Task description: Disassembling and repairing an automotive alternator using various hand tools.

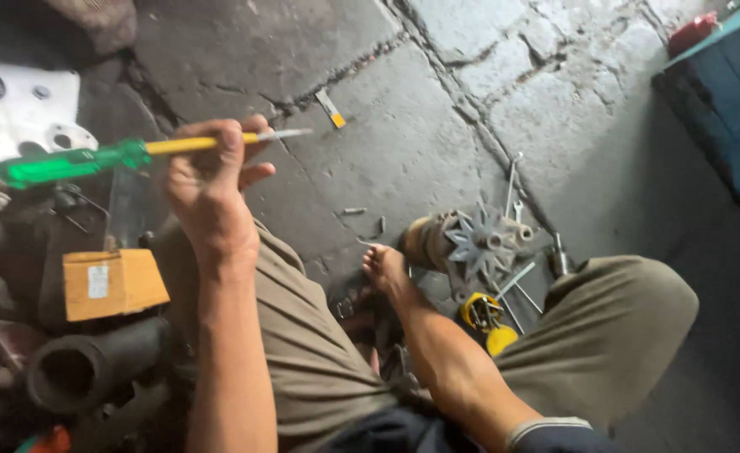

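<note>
Tool-in-hand stage: left hand (206, 180) clamped on green-handled screwdriver (127, 153) held up over left knee, right hand (384, 267) fingers loose, empty, reaching to finned motor part (471, 243) on stone floor (370, 126) btwn legs; next move likely needs tip brought to part.

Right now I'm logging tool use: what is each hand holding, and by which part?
The left hand grips a screwdriver around its yellow shaft, beyond the green handle. The right hand holds nothing visible.

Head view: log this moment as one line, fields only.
left hand: holds green-handled screwdriver, raised | right hand: down beside finned metal part | nearby: cardboard box, black pipe | surface: stone floor
</note>
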